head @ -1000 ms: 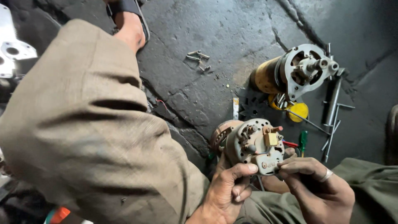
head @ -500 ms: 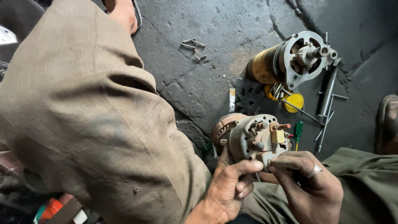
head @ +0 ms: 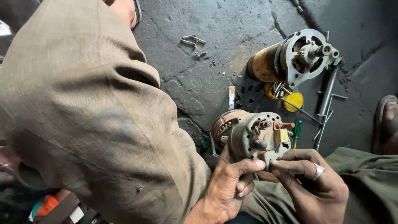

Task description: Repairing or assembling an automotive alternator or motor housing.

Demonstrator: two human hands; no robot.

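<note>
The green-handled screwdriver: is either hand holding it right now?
No. The green-handled screwdriver lies on the floor behind the motor part that both hands grip.

Two hands show at six o'clock: the left hand (head: 232,182) and the right hand (head: 309,182), with one ring (head: 318,171) on the right. Two motor parts: one grey motor end (head: 259,135) at five o'clock, one yellow-bodied motor (head: 290,58) at two o'clock. One green-handled screwdriver (head: 297,129). One yellow disc (head: 292,101). About four loose bolts (head: 194,40) at twelve o'clock. One dark toothed fan wheel (head: 250,99).
</note>
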